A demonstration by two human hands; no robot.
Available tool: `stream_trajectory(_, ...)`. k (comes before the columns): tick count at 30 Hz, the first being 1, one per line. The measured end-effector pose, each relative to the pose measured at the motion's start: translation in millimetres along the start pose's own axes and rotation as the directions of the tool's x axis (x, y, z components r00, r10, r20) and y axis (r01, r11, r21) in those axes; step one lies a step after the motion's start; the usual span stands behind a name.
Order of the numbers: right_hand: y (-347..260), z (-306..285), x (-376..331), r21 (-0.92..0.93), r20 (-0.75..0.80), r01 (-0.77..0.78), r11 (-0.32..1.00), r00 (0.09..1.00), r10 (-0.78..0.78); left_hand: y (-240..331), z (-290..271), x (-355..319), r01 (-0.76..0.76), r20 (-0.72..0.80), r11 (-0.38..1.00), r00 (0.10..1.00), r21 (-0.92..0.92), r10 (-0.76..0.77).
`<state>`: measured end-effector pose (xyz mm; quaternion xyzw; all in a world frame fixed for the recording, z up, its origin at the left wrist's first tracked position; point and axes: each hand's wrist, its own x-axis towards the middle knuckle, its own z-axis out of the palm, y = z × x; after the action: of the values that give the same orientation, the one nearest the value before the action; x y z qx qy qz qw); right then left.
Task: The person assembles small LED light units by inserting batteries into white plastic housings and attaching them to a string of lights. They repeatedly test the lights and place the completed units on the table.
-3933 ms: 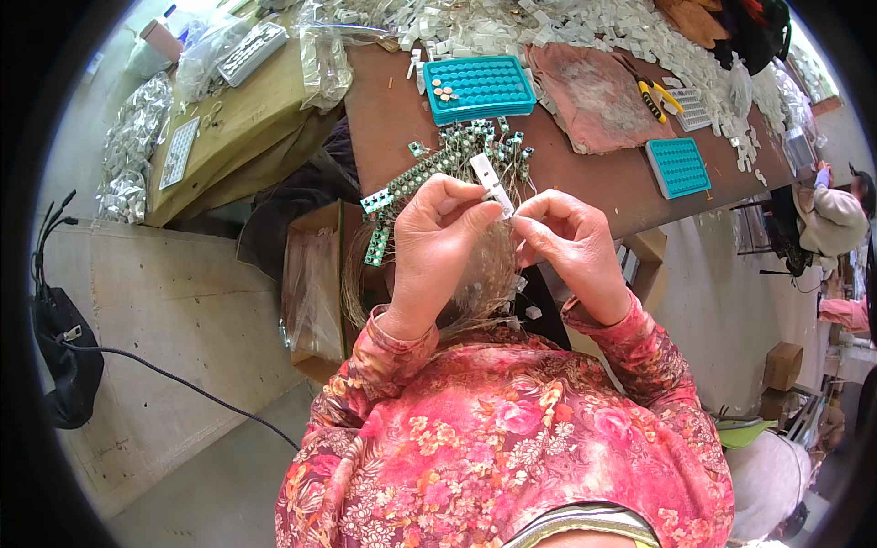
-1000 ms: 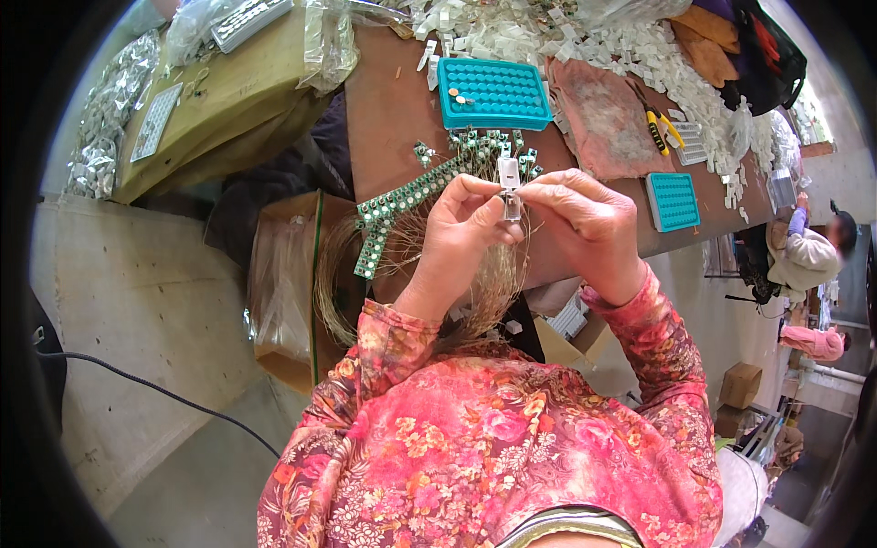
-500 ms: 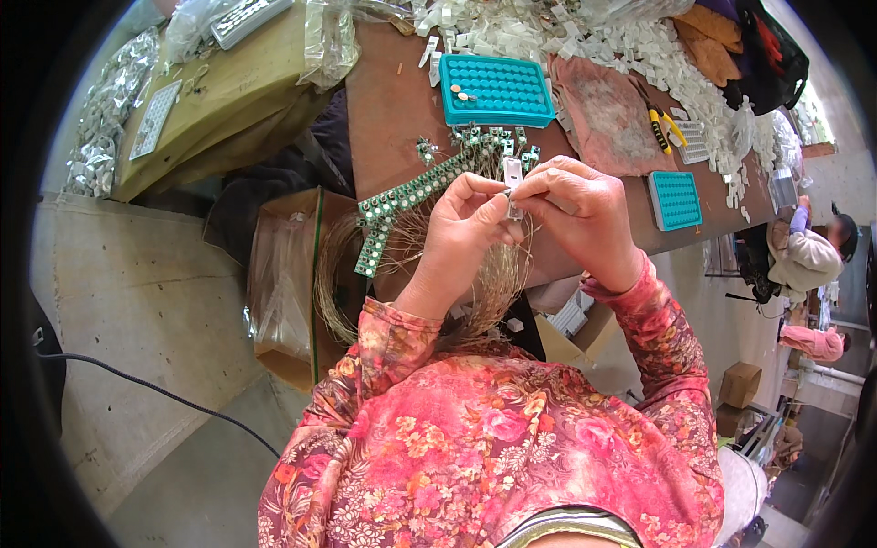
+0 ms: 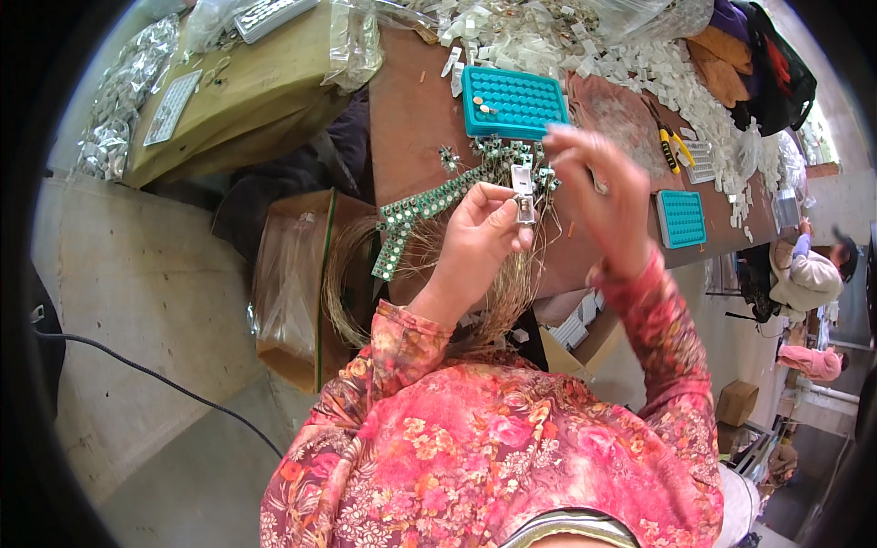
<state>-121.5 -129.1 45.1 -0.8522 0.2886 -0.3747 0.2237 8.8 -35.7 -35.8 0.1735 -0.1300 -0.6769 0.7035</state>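
Note:
My left hand pinches a small clear-and-white plastic case between thumb and fingers, its lid standing up. What sits inside the case is too small to make out. My right hand is raised to the right of it, apart from the case and smeared by motion, so its grip does not show. Just beyond the left hand lie rows of small green circuit boards with white round spots. Thin brownish wires hang from the boards over the table edge. Behind them is a teal tray holding a few small round pieces.
Clear plastic cases are heaped along the table's back. A pink cloth, yellow-and-black pliers and a smaller teal tray lie to the right. An open cardboard box stands at the left; people work at far right.
My right hand has let go of the case and moved up and to the right. My left hand keeps its hold, and the case now shows fully with its lid up.

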Motion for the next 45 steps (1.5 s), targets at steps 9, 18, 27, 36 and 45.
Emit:
stream_trajectory(9,63.8,50.3,74.0,-0.261,0.263,0.173,0.95,0.959,-0.102,1.1,-7.1,0.6,0.015,0.053,1.0,0.998,0.015,-0.015)
stream_trajectory(18,71.1,46.8,75.0,-0.245,0.301,0.135,0.96,0.952,-0.056,-0.7,-7.3,2.1,0.015,0.071,1.0,0.997,-0.014,-0.014)
stream_trajectory(27,70.1,48.2,72.9,-0.234,0.274,0.141,0.962,0.959,-0.073,0.5,-9.0,2.5,0.016,0.105,1.0,0.994,-0.008,-0.015)
stream_trajectory(36,66.4,56.4,73.8,-0.252,0.196,-0.03,0.967,0.977,0.081,-0.1,-8.9,3.0,0.011,0.105,1.0,0.994,-0.015,-0.01)
stream_trajectory(45,72.7,58.8,79.3,-0.131,0.249,-0.232,0.964,0.933,0.258,0.0,-10.5,3.4,0.01,0.127,1.0,0.992,-0.013,-0.008)
